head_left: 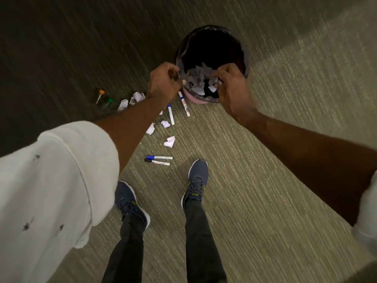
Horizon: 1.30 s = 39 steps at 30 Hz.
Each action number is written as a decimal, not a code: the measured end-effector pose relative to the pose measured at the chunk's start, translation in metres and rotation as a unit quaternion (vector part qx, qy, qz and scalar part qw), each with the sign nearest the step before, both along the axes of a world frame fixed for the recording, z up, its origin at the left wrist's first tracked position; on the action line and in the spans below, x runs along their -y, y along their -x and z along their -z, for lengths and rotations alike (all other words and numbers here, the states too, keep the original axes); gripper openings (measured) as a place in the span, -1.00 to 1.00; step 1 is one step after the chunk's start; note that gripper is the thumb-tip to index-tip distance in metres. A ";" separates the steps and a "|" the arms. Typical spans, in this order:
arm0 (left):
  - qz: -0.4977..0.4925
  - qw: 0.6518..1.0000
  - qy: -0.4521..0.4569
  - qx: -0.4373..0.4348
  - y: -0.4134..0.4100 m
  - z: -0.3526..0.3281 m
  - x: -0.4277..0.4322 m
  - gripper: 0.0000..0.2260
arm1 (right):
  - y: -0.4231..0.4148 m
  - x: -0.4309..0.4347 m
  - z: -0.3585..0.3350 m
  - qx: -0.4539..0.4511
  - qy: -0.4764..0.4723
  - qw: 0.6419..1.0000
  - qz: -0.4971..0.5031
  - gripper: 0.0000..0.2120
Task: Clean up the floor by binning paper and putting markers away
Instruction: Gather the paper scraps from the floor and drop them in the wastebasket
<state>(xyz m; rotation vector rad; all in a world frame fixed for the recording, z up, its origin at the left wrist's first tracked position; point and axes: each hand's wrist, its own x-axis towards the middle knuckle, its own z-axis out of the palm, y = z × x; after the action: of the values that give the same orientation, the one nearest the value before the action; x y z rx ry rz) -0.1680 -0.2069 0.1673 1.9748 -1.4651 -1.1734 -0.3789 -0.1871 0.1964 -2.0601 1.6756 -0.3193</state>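
A round bin (194, 99) with a black liner stands on the carpet, with crumpled paper (197, 78) inside it. My left hand (163, 81) pinches the liner at the bin's left rim. My right hand (231, 88) curls over the near right rim, its fingertips against the paper; whether it grips any is unclear. Crumpled paper balls (169, 141) (123, 104) lie on the floor left of the bin. Two markers (171, 115) (184, 104) lie beside the bin, and two more (159, 157) (157, 161) rest near my feet.
An orange-capped marker (100, 96) and a green-capped marker (108, 102) lie at the far left in shadow. My two dark shoes (196, 180) (130, 203) stand on the ribbed carpet below the bin. Carpet stretches to the right.
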 end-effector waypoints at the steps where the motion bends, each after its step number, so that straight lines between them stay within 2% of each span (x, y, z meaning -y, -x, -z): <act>1: -0.004 1.000 -0.007 0.001 -0.013 0.006 -0.011 -0.66 | -0.007 -0.009 0.006 -0.009 -0.008 1.000 -0.011 -0.71; 3: -0.018 1.000 -0.026 0.001 -0.037 0.022 -0.031 -0.69 | -0.020 -0.029 0.020 -0.030 -0.030 0.999 -0.021 -0.69; 12: -0.010 0.993 -0.111 0.046 -0.125 0.100 -0.130 -0.71 | -0.090 -0.119 0.120 -0.013 -0.213 0.976 -0.044 -0.58; 15: 0.029 0.989 -0.111 0.093 -0.147 0.136 -0.155 -0.72 | -0.110 -0.137 0.163 -0.022 -0.259 0.964 -0.061 -0.50; 20: 0.112 0.979 -0.093 0.146 -0.162 0.193 -0.174 -0.63 | -0.138 -0.153 0.226 -0.034 -0.261 0.962 -0.078 -0.51; 22: 0.132 0.971 -0.088 0.179 -0.162 0.218 -0.173 -0.57 | -0.144 -0.156 0.252 -0.058 -0.264 0.956 -0.117 -0.46; 25: 0.158 0.970 -0.076 0.170 -0.160 0.254 -0.166 -0.53 | -0.149 -0.163 0.290 -0.095 -0.271 0.946 -0.154 -0.35; 28: 0.236 0.949 -0.082 0.191 -0.151 0.288 -0.156 -0.46 | -0.149 -0.169 0.322 -0.100 -0.274 0.942 -0.163 -0.29; 31: 0.300 0.914 -0.088 0.260 -0.143 0.313 -0.143 -0.34 | -0.146 -0.164 0.347 -0.123 -0.244 0.935 -0.226 -0.36; 34: 0.351 0.893 -0.068 0.273 -0.142 0.337 -0.137 -0.30 | -0.142 -0.163 0.364 -0.158 -0.222 0.928 -0.256 -0.39; 38: 0.357 0.890 -0.049 0.279 -0.146 0.346 -0.131 -0.40 | -0.139 -0.163 0.376 -0.165 -0.202 0.929 -0.262 -0.63; 39: 0.345 0.901 -0.047 0.259 -0.146 0.346 -0.131 -0.47 | -0.139 -0.162 0.376 -0.164 -0.202 0.929 -0.261 -0.69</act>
<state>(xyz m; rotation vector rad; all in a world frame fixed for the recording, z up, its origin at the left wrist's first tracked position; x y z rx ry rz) -0.0215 -0.0758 -0.1786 1.9750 -2.5773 -1.0016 -0.2400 -0.0255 -0.1794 -2.2022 1.1488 0.5283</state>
